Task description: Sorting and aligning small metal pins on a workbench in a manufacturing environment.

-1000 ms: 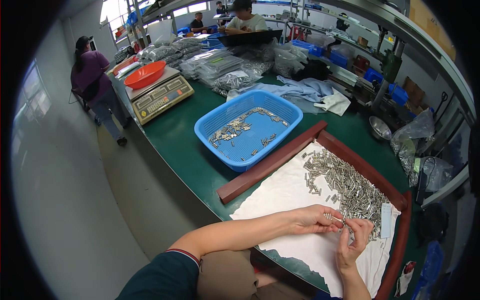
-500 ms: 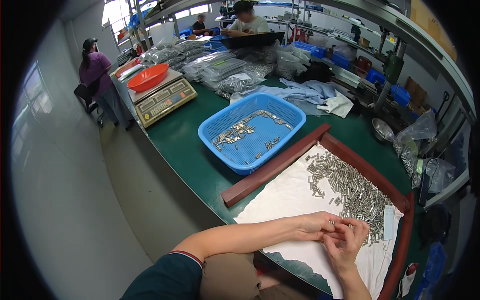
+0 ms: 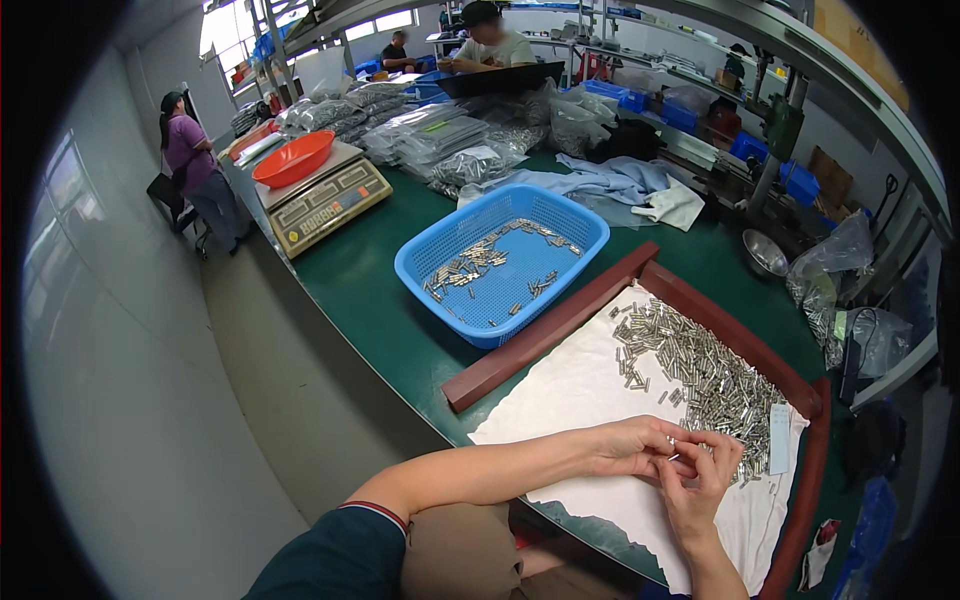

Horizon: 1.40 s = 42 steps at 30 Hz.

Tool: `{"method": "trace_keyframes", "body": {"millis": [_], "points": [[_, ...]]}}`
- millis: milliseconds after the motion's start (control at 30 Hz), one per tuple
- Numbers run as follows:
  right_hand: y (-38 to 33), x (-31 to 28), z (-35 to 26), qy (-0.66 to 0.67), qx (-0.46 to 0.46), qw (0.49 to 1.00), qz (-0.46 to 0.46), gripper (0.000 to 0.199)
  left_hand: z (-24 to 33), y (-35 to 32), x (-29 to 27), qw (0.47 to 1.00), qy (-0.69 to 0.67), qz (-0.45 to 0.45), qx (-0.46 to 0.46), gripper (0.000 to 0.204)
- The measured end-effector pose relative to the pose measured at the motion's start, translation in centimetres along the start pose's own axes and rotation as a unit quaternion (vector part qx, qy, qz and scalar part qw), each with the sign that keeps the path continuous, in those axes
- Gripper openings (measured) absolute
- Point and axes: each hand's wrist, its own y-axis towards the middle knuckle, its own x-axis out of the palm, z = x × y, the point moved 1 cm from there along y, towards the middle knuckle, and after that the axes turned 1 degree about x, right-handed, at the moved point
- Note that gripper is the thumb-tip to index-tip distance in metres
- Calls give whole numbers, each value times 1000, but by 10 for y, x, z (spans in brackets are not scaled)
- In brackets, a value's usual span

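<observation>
My left hand [image 3: 632, 446] reaches across from the left above the white cloth [image 3: 560, 425], fingertips pinched on a small shiny metal pin [image 3: 672, 441]. Facing it, my right hand [image 3: 700, 490] has its fingers curled and its thumb raised. A second short silvery glint shows by the right fingertips, seemingly another pin held there. The fingertips of both hands nearly meet. Just beyond them a heap of loose metal pins [image 3: 705, 375] spreads over the cloth. A pale paper strip [image 3: 779, 440] lies at the heap's right edge.
Dark red bars [image 3: 550, 335] border the cloth. Beyond stands a blue perforated basket [image 3: 415, 262] with scattered pins. A scale [image 3: 330, 205] carrying an orange tray [image 3: 293, 160] is at the far left, near bagged parts [image 3: 440, 135]. A metal bowl [image 3: 764, 254] sits right. Other people are in the background.
My fingers have shifted slightly, and small metal pins now show between the fingertips. The person in purple at the far left has turned. The heap and basket look the same.
</observation>
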Motion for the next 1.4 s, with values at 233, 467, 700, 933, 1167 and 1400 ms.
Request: {"method": "trace_keyframes", "body": {"millis": [233,467,700,933,1167,1400], "points": [[1,-1,3,28,5,999,-14,31,-3,0,-7,1000,-18,-12,-19,43],[3,3,4,35,0,999,-19,33,-4,1,-5,1000,9,-4,-13,41],[3,1,4,39,-1,999,-30,34,-5,4,-10,999,5,-30,-17,39],[0,-1,7,21,12,1000,-8,40,0,3,-4,1000,-10,-3,7,33],[-2,-5,16,11,5,1000,27,37,3,1,-5,997,-4,78,30,30],[-2,-7,16,10,1,1000,17,35,-1,5,-8,994,-60,89,24,41]]}}
